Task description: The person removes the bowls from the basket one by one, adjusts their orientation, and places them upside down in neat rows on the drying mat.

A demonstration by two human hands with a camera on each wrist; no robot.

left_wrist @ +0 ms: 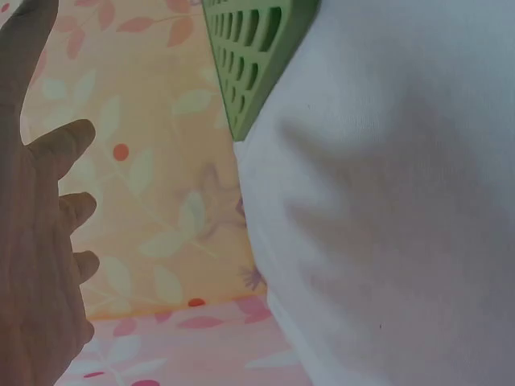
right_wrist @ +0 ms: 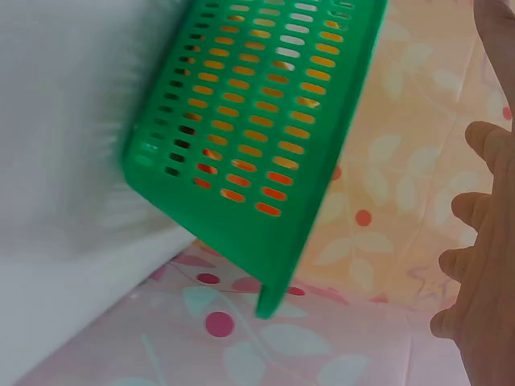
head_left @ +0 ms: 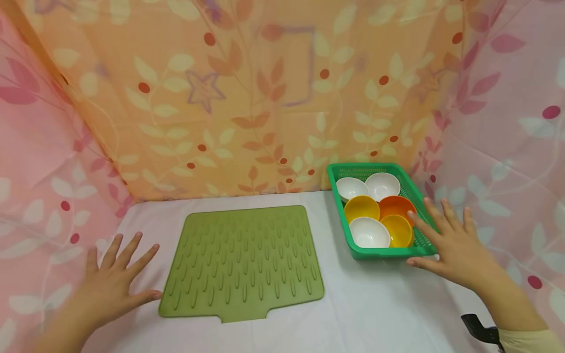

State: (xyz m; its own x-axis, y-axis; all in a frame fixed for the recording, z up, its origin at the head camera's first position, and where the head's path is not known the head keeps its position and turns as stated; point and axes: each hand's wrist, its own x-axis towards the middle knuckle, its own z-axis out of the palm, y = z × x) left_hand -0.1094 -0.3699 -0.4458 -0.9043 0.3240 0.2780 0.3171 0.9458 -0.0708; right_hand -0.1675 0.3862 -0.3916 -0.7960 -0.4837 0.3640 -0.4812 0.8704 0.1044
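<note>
My left hand (head_left: 112,282) hovers with spread fingers beside the left edge of a green ridged mat (head_left: 240,260), holding nothing. In the left wrist view, that hand (left_wrist: 40,241) is above the white cloth and a corner of the mat (left_wrist: 257,56) shows at the top. My right hand (head_left: 456,250), fingers also spread, overlaps the right front corner of a green plastic basket (head_left: 379,253) in the head view. Inside lie several small bowls: white bowls (head_left: 370,233), yellow bowls (head_left: 362,208) and an orange bowl (head_left: 397,208). The right wrist view has the basket's slotted side (right_wrist: 241,121) beside the hand (right_wrist: 491,233).
A white cloth (head_left: 366,304) covers the table. Orange leaf-patterned fabric (head_left: 265,98) hangs behind it, with pink patterned fabric at the left (head_left: 39,171) and right (head_left: 516,122). A black strap (head_left: 478,331) sits by the right wrist.
</note>
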